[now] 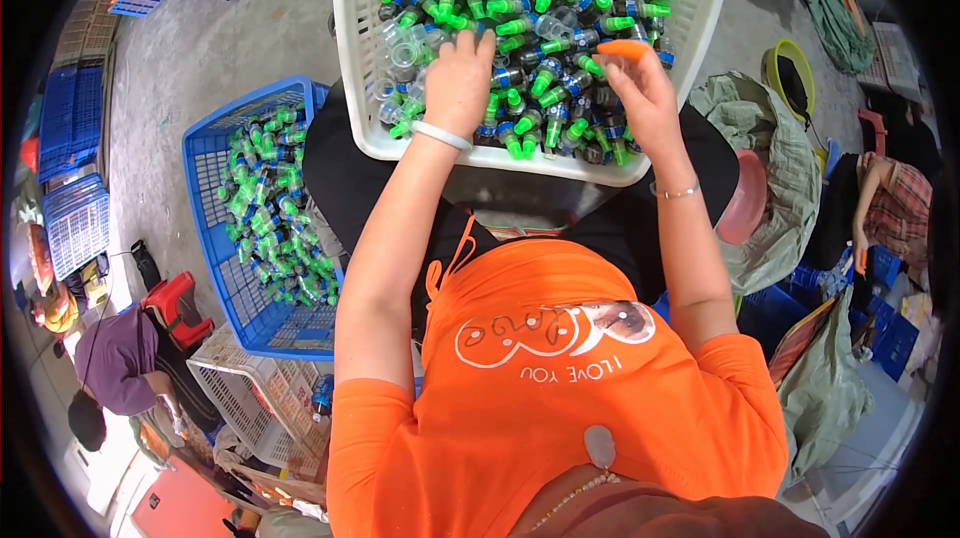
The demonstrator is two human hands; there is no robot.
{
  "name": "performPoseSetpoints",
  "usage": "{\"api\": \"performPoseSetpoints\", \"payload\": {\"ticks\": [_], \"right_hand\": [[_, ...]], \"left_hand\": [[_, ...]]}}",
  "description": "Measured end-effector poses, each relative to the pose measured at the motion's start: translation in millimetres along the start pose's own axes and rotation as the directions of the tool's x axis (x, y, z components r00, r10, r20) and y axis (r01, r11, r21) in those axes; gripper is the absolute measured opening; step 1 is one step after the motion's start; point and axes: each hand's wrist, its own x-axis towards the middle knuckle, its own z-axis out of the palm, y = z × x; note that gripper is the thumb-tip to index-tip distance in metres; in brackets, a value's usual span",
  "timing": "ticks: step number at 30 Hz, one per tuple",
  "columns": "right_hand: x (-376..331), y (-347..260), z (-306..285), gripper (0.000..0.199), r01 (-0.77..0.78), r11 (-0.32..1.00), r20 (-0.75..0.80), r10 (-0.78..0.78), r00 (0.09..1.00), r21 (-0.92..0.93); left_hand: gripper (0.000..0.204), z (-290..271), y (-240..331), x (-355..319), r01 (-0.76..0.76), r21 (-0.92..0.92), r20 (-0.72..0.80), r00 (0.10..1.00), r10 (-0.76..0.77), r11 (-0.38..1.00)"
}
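A white plastic basket rests across my lap, heaped with small bottles that have green nozzle tips, blue bands and dark or clear bodies. Loose clear plastic cups lie among them on the left side. My left hand reaches into the heap beside these cups, fingers stretched downward and slightly apart; its thumb is hidden. Over the right part of the heap hovers my right hand, an orange cover on a finger. Its thumb and fingers curve with a gap between them, close to a green tip.
To my left stands a blue crate holding many similar green-tipped bottles. Below it is a white crate. On the right are a pink basin, a pale green sack and a yellow-green tub. Other people sit at both sides.
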Motion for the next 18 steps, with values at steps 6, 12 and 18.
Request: {"api": "performPoseSetpoints", "payload": {"ticks": [6, 12, 18], "right_hand": [[-18, -10, 5, 0.025, -0.042, 0.977, -0.117, 0.068, 0.991, 0.21], [-18, -28, 45, 0.029, -0.204, 0.695, 0.15, 0.14, 0.979, 0.689], [-36, -38, 52, 0.03, -0.228, 0.757, 0.225, 0.11, 0.968, 0.612]], "left_hand": [[0.034, -38, 1, -22, 0.113, -0.688, -0.125, 0.955, -0.27, 0.717], [0.031, -58, 25, -54, 0.292, -0.849, 0.46, 0.818, -0.344, -0.441], [0.026, -69, 32, -68, 0.389, -0.804, 0.499, 0.852, -0.157, -0.449]]}}
